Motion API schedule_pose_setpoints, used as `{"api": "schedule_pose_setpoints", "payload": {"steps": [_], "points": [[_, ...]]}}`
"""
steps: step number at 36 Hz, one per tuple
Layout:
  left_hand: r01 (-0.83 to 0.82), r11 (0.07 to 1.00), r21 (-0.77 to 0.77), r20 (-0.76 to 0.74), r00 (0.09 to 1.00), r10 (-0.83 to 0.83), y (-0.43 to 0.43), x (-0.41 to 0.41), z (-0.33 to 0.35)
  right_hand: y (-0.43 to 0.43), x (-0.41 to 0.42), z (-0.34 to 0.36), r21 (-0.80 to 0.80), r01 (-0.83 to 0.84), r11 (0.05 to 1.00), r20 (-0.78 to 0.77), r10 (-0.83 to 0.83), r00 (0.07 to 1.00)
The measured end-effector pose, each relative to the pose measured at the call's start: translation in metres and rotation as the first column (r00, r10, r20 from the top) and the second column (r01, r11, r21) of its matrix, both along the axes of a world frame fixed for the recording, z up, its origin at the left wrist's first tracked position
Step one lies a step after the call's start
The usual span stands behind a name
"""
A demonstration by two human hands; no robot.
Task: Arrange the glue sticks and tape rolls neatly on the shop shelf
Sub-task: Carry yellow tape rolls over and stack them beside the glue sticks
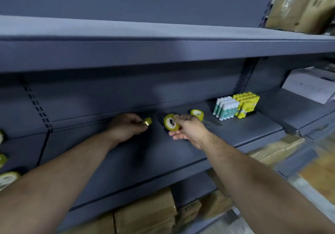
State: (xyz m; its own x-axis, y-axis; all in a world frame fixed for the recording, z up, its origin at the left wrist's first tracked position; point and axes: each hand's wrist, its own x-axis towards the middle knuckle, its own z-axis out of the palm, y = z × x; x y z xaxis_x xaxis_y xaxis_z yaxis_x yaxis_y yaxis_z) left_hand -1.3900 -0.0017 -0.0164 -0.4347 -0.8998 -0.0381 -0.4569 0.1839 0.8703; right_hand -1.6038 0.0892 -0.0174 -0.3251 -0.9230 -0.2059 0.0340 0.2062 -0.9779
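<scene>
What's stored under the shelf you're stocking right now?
Under the shelf, brown wrapped packages sit side by side. Only their front ends show. The shelf covers whatever lies farther back.

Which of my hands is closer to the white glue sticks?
Right. The right hand, holding a tape roll, is left of the white glue sticks; the left hand, gripping a smaller roll, is farther left.
</scene>
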Motion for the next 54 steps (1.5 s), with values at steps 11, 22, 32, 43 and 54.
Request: {"api": "schedule_pose_setpoints", "payload": {"steps": [11, 22, 32, 43, 54], "points": [[-0.135, 0.967, -0.214, 0.173, 0.969, 0.174, 0.019, -0.114, 0.001, -0.013, -0.14, -0.006, -0.082, 0.101, 0.992, -0.446, -0.127, 0.886], [-0.148, 0.976, -0.16, 0.143, 0.975, 0.172, 0.016, -0.153, -0.007, -0.033, -0.174, 0.0, 0.047, -0.069, 0.997, -0.738, 0.081, 0.67], [-0.186, 0.969, -0.163, 0.122, 0.971, 0.207, -0.002, -0.158, -0.016, -0.053, -0.167, -0.014, 0.143, -0.141, 0.98, -0.826, 0.197, 0.529], [-0.135, 0.976, -0.17, 0.141, 0.977, 0.159, -0.009, -0.16, -0.021, -0.061, -0.165, -0.024, 0.09, -0.117, 0.989, -0.797, 0.142, 0.587], [-0.113, 0.98, -0.166, 0.165, 0.976, 0.141, -0.012, -0.16, -0.023, -0.063, -0.158, -0.027, 0.075, -0.095, 0.993, -0.833, 0.115, 0.541]]}}
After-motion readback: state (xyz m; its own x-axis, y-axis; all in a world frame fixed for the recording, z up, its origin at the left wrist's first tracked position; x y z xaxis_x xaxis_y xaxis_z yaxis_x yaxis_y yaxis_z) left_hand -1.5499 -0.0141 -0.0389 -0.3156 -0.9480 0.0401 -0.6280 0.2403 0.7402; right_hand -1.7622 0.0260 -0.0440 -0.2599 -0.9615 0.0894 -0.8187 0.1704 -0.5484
